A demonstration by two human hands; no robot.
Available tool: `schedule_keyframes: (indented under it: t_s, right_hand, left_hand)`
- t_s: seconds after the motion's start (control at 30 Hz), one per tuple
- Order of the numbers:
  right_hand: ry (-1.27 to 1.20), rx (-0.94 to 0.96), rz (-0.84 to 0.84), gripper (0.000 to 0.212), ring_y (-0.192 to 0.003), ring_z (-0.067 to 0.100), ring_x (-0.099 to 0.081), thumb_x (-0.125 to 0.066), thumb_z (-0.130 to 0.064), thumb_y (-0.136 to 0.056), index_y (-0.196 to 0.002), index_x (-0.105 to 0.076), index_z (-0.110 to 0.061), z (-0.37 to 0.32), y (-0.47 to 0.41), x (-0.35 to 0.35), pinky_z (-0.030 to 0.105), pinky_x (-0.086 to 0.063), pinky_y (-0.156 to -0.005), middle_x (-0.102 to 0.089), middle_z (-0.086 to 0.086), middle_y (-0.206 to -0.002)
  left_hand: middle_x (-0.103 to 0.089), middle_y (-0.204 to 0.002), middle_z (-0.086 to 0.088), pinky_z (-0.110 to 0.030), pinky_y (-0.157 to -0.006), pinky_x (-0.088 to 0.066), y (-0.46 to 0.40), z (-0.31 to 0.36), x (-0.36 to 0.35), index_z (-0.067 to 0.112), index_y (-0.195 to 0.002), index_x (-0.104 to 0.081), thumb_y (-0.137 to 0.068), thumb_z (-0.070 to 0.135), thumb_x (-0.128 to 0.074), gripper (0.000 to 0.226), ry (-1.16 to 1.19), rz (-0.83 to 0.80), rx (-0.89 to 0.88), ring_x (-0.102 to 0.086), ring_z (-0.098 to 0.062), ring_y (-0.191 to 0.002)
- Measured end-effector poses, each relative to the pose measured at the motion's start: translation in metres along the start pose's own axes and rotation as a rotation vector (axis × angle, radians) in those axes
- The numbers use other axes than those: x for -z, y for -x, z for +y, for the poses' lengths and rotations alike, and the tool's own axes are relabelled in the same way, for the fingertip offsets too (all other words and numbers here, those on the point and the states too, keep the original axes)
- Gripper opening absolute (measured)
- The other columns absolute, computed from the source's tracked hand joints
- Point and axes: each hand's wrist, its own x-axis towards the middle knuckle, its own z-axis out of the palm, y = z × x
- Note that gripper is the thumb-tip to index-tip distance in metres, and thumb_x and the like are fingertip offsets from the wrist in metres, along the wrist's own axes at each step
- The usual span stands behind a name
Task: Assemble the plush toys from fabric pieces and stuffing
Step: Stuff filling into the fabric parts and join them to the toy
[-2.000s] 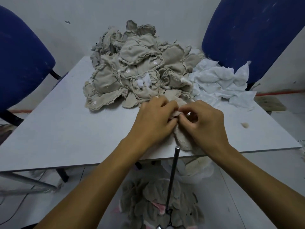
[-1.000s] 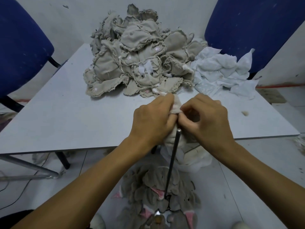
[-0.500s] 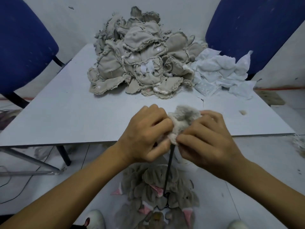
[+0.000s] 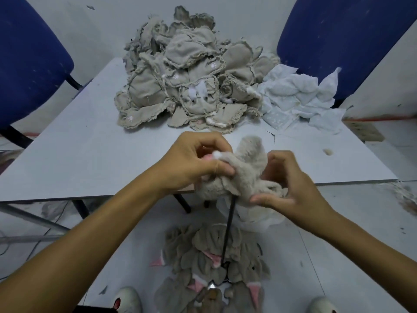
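A flat grey table (image 4: 90, 143) carries a heap of beige fabric pieces (image 4: 185, 80) with frayed edges, some stitched with small pale paw prints; no writing is legible anywhere. Beside the heap lie crumpled white cloths (image 4: 297, 98). Blue padded chairs (image 4: 27, 59) stand at either far corner. On the floor sits a pile of fuzzy grey toys (image 4: 214, 263) with pink ears. Over the table's near edge, the left hand (image 4: 191, 163) pinches a furry grey plush (image 4: 243, 172), and the right hand (image 4: 291, 184) curls round its other side. A thin dark rod (image 4: 228, 231) stands under it.
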Motion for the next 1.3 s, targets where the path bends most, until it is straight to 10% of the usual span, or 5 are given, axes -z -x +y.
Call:
schedule_keyframes:
  t_s: [0.27,0.4,0.6,0.97,1.3]
  right_hand:
    - [-0.052,0.109,0.164,0.033,-0.089,0.003,-0.067,-0.079,-0.037,-0.080,-0.106,-0.068,-0.021,-0.008,-0.008,0.001,0.019,-0.051,-0.077,-0.070,-0.016,-0.098]
    - [-0.022,0.101,0.129,0.034,-0.092,0.007,-0.067,-0.075,-0.037,-0.081,-0.108,-0.070,-0.018,-0.009,-0.009,-0.002,0.025,-0.052,-0.078,-0.070,-0.014,-0.102]
    - [-0.087,0.086,0.202,0.030,-0.086,0.001,-0.067,-0.079,-0.041,-0.079,-0.105,-0.066,-0.035,-0.019,-0.007,-0.006,0.013,-0.049,-0.074,-0.069,-0.022,-0.098]
    - [-0.102,0.114,0.166,0.034,-0.086,0.001,-0.067,-0.079,-0.044,-0.075,-0.104,-0.066,-0.032,-0.018,-0.006,-0.005,0.015,-0.050,-0.072,-0.069,-0.023,-0.098]
    - [0.129,0.099,-0.014,0.029,-0.074,-0.003,-0.058,-0.071,-0.050,-0.080,-0.097,-0.066,-0.027,-0.006,-0.005,-0.008,0.012,-0.040,-0.063,-0.064,-0.019,-0.083]
  left_hand:
    - [-0.074,-0.089,0.018,-0.015,-0.079,-0.050,0.007,-0.004,0.026,0.025,-0.096,-0.064,-0.070,-0.016,-0.078,0.050,-0.253,-0.336,0.287,-0.069,0.000,-0.089]
    - [-0.065,-0.122,0.005,-0.035,-0.094,-0.051,0.004,0.015,0.028,0.024,-0.129,-0.058,-0.068,0.027,-0.086,0.067,-0.043,-0.343,0.334,-0.060,-0.021,-0.120]
    - [-0.067,-0.093,0.027,-0.016,-0.082,-0.041,-0.004,0.027,0.011,0.028,-0.102,-0.072,-0.070,0.034,-0.088,0.037,-0.381,-0.278,0.230,-0.061,0.006,-0.093]
    - [-0.061,-0.075,-0.007,-0.020,-0.066,-0.050,0.002,0.015,0.017,0.022,-0.067,-0.068,-0.063,-0.011,-0.080,0.035,-0.046,-0.275,0.163,-0.059,-0.015,-0.071]
    - [-0.067,-0.099,-0.005,-0.027,-0.080,-0.052,0.000,0.004,0.000,0.018,-0.106,-0.065,-0.072,0.012,-0.085,0.040,-0.230,-0.377,0.301,-0.062,-0.028,-0.093]
